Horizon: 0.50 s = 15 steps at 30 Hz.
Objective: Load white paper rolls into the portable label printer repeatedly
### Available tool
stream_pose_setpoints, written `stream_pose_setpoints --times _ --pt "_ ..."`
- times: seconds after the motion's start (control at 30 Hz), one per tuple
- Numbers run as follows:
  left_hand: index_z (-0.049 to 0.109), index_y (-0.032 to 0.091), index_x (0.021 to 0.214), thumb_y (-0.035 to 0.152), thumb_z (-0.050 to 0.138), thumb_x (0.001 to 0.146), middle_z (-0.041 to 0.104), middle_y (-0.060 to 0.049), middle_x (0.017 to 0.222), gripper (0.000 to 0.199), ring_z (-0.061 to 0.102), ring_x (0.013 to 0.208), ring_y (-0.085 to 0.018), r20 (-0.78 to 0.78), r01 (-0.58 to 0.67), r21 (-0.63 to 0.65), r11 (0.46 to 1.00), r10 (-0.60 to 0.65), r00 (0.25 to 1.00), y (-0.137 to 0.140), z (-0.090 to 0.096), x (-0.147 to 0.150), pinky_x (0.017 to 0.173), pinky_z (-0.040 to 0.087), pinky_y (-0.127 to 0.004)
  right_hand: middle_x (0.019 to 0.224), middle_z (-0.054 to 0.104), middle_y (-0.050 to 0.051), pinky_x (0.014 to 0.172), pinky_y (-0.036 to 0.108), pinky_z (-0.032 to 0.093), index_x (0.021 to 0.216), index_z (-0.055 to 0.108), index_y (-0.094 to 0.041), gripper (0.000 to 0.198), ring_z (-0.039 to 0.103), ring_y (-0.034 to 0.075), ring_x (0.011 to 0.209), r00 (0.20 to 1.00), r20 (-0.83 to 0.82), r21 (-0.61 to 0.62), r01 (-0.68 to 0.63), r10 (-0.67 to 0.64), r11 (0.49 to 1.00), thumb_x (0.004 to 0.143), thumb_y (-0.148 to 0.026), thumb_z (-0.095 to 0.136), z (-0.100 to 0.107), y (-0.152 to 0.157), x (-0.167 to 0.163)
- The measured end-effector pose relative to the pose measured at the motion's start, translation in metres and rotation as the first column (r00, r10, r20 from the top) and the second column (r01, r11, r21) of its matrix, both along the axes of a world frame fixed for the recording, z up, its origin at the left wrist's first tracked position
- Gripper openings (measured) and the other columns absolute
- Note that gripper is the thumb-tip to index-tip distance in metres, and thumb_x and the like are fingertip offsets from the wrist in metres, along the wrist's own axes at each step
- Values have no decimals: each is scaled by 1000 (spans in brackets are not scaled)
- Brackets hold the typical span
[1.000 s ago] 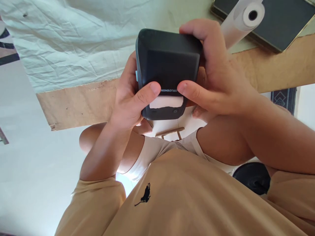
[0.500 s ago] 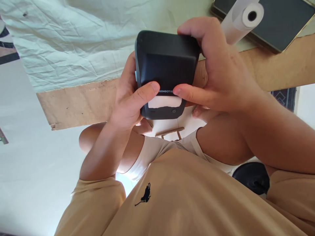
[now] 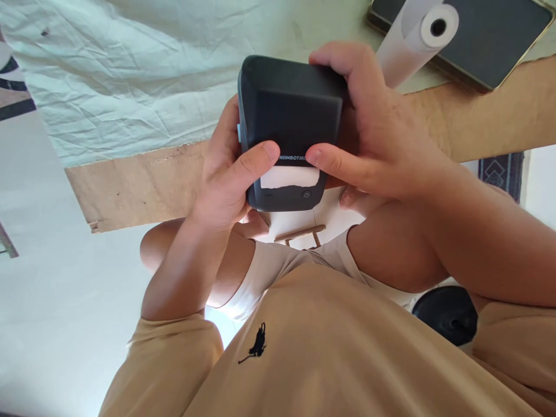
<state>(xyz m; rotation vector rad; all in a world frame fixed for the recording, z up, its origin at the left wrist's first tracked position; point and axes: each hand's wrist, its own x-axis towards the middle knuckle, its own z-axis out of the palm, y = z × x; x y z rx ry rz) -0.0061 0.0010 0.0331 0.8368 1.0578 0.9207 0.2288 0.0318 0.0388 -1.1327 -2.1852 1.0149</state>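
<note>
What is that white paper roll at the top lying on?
The paper roll lies across a dark flat tablet, which rests on the pale cloth. The roll's near end is hidden behind the right hand, so what it rests on there cannot be seen.

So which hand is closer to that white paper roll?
Right. The right hand, gripping the black printer, sits just beside the paper roll; the left hand holds the printer's opposite side, farther off.
</note>
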Motion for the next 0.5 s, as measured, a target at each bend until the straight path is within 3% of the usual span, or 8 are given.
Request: stream_pose_setpoints --times 0.13,0.3,0.5 --pt "73 32 121 54 112 68 79 -6 106 69 75 87 -29 8 -15 10 1000 15 1000 0 -1 -1 61 50 -42 163 66 18 117 36 60 168 48 -9 105 70 22 139 1000 0 -1 5 -5 1000 105 -93 55 -1 0 0" --pt "74 30 115 55 116 60 75 -3 100 73 71 81 -24 4 -37 9 999 37 999 2 -1 1 60 53 -39 166 66 15 117 36 60 170 46 -14 94 69 22 140 999 34 -3 -13 13 1000 106 -82 58 -1 1 1" --pt "75 30 117 41 106 71 75 -5 101 56 71 81 -25 9 -27 18 999 27 1000 2 -2 1 61 53 -40 160 67 18 116 35 62 168 50 -8 95 71 21 137 1000 10 27 19 -20 999 106 -80 58 0 -1 0"
